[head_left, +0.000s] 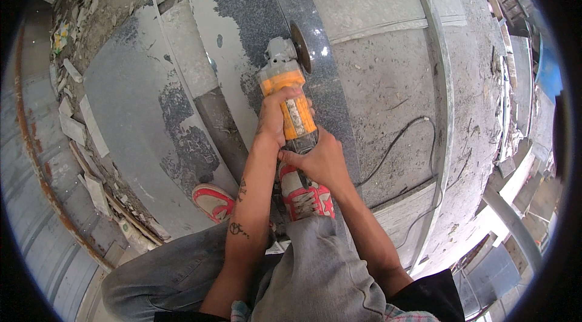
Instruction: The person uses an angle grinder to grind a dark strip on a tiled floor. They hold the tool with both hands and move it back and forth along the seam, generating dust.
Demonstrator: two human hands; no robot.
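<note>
My left hand point(274, 115) is wrapped round the orange body of an angle grinder point(293, 113). Behind it, my right hand point(318, 158) grips the tool's dark rear end. The grinder's grey metal head points away from me. Its round cutting disc point(301, 47) stands on edge on the right side, over a dark speckled stone slab point(330, 89). Whether the disc touches the slab or spins, I cannot tell. A seam or line runs along the slab near the disc. White residue coats part of the stone left of the tool.
A second grey slab point(136, 116) lies to the left. My red-and-white shoes point(303, 201) are close below the grinder. A black cable point(394, 146) loops across the dusty surface at right, near a long metal rail point(445, 98). Broken stone pieces point(73, 125) litter the left edge.
</note>
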